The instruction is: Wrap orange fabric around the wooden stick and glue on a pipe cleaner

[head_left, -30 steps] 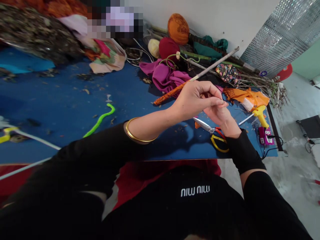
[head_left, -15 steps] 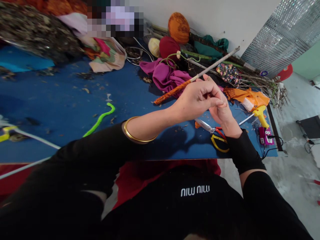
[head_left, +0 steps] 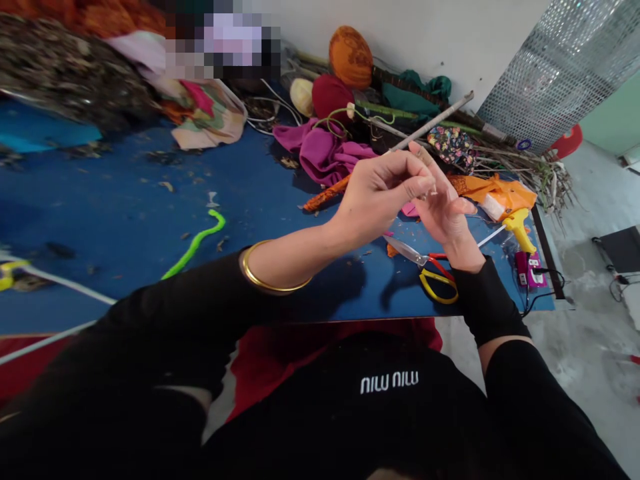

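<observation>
Right of centre, the left hand (head_left: 373, 193) pinches thumb against forefinger; I cannot tell what, if anything, is between them. The right hand (head_left: 443, 213) is loosely spread, partly overlapped by the left. Behind both, the stick (head_left: 437, 125) has its middle hidden. Just below, the right wrist covers part of the scissors (head_left: 424, 261). At upper left, a brown heap (head_left: 75, 73) is blurred and cut off.

A craft workshop, judging by the scissors (head_left: 424, 261), glue gun (head_left: 521, 229) and purple cloth (head_left: 323, 157) together.
</observation>
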Demonstrator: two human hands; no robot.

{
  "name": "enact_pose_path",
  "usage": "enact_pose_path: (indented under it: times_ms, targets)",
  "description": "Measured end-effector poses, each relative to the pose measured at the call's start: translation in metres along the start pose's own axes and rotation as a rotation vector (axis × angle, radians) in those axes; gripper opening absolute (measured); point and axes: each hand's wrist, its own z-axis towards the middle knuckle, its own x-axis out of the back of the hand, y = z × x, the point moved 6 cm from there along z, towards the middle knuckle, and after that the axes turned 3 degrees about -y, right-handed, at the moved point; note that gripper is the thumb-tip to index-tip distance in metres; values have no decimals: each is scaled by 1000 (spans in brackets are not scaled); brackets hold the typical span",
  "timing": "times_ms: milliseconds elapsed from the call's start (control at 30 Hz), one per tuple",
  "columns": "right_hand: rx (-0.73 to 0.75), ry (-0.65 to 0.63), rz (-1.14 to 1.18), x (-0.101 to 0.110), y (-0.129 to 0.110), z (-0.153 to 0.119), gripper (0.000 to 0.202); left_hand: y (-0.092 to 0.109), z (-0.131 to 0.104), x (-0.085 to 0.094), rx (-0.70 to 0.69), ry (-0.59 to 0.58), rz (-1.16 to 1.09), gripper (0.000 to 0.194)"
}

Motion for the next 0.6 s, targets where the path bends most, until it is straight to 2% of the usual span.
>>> enact_pose_path:
  times_ms: [267,400,467,533,600]
  targets:
    - [-81,41,-55,1,11,2,109,-1,-1,-5,-36,-75,26,60]
    - [-55,35,-40,-1,15,1,107,6,-1,-4,-57,-40,49,38]
    - [-80,52,-69,-2,17,0,103,8,0,-5,-81,-58,53,29]
    - [-130,64,-101,-1,19,-3,99,8,3,-6,-107,-99,80,26]
    - [-243,84,-88,2,27,-6,87,7,6,-4,-135,-139,137,25]
